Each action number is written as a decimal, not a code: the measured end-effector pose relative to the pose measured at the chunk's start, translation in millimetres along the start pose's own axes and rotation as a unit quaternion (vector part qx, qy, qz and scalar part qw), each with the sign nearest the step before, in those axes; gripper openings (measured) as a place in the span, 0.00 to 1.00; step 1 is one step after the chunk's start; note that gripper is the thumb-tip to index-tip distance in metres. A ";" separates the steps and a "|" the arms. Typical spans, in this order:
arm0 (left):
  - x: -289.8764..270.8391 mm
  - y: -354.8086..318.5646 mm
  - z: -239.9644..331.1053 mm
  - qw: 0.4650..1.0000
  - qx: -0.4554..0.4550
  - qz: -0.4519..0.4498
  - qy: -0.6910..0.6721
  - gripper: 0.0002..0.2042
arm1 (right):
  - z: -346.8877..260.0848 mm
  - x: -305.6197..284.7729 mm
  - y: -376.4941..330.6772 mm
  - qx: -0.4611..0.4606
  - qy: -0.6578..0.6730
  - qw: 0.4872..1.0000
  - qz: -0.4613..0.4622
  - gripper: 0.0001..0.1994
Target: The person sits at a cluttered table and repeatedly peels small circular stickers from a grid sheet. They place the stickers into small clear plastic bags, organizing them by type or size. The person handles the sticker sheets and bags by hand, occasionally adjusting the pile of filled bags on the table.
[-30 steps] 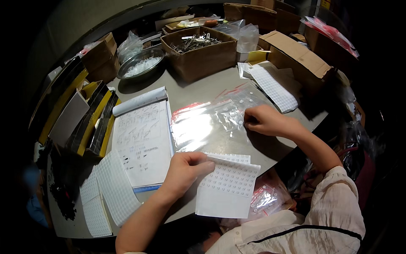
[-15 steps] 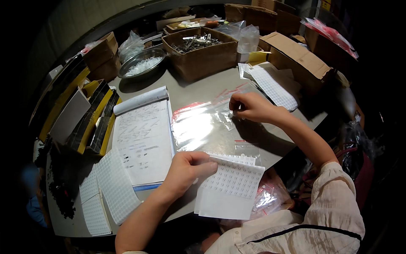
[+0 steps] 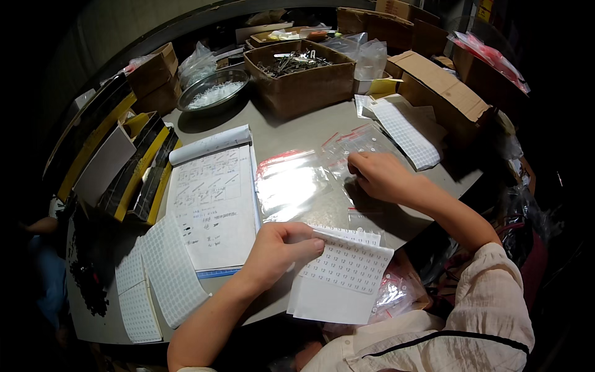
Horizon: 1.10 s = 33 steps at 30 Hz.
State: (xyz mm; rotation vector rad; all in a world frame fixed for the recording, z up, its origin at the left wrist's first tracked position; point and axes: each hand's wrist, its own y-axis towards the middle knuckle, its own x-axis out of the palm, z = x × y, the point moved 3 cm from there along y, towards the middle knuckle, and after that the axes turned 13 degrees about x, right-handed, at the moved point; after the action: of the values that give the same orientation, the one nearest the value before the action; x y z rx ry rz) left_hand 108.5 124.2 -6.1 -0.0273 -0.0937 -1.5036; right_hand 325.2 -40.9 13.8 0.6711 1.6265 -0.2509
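Observation:
My left hand [image 3: 282, 254] pinches a folded sheet of small round number stickers [image 3: 338, 263] between thumb and fingers, over the table's near edge. My right hand [image 3: 384, 178] is over small clear zip bags [image 3: 347, 149] with red seal lines, its fingers curled down. Whatever its fingertips hold is hidden under the hand. Some of these bags bear a small round white sticker. A stack of bare clear zip bags [image 3: 294, 183], shining under the light, lies to the left of them. Another small bag [image 3: 365, 217] shows just behind the sticker sheet.
A clipboard with handwritten pages [image 3: 211, 204] lies left of the bags. More sticker sheets [image 3: 173, 273] rest at the near left, others [image 3: 406, 130] at the far right. Behind stand a box of metal parts [image 3: 297, 93], a bowl of clear pieces [image 3: 214, 93] and cartons [image 3: 434, 80].
My right hand has come down and slightly nearer, onto the small bags, its raised fingers now lowered. My left hand keeps its hold on the sticker sheet. The view has shifted slightly.

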 end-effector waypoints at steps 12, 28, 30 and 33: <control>1.1 2.5 6.2 1.000 0.006 0.007 -0.016 0.08 | 11.1 -33.4 -52.4 0.125 0.050 0.980 -0.145 0.14; 2.6 0.5 2.2 1.000 0.001 0.007 -0.013 0.08 | 5.6 5.9 32.5 -0.105 0.030 0.989 -0.097 0.20; 2.8 0.8 1.1 1.000 0.003 0.010 -0.017 0.07 | 0.5 4.0 30.8 -0.073 -0.023 0.992 -0.099 0.21; 1.9 0.3 2.3 1.000 0.004 0.013 -0.016 0.07 | 6.6 -2.3 31.0 -0.003 -0.056 0.995 -0.083 0.26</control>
State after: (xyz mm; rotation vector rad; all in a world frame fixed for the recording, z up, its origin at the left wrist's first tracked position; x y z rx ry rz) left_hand 108.8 122.5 -3.7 -0.0459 -0.1250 -1.4767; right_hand 348.0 -20.1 21.4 0.5086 1.5771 -0.3988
